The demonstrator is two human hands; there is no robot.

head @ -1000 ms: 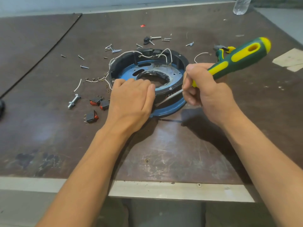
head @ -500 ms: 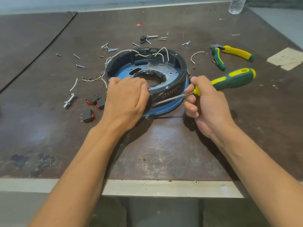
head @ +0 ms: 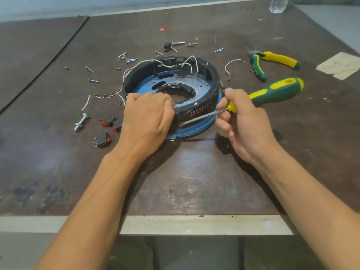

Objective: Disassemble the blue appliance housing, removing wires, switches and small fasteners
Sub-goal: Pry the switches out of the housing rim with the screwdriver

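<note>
The round blue and black appliance housing (head: 196,112) lies flat in the middle of the table, with white wires (head: 190,62) still looped along its far inner wall. My left hand (head: 146,117) grips the housing's near-left rim. My right hand (head: 243,125) holds a green and yellow screwdriver (head: 272,93). Its metal shaft runs along the seam between the black ring and the blue base, and the tip is hidden at my left hand. Three black and red switches (head: 105,121) lie to the left of the housing.
Several loose screws (head: 126,58) and cut wire pieces (head: 105,96) are scattered behind and left of the housing. A bolt (head: 80,121) lies far left. Green and yellow pliers (head: 272,62) rest at the back right, near a paper scrap (head: 339,65). A plastic bottle (head: 276,3) stands at the far edge.
My right hand has lowered the screwdriver from a steep angle to nearly level, and its shaft now lies along the housing's front seam. My left hand stays on the rim.
</note>
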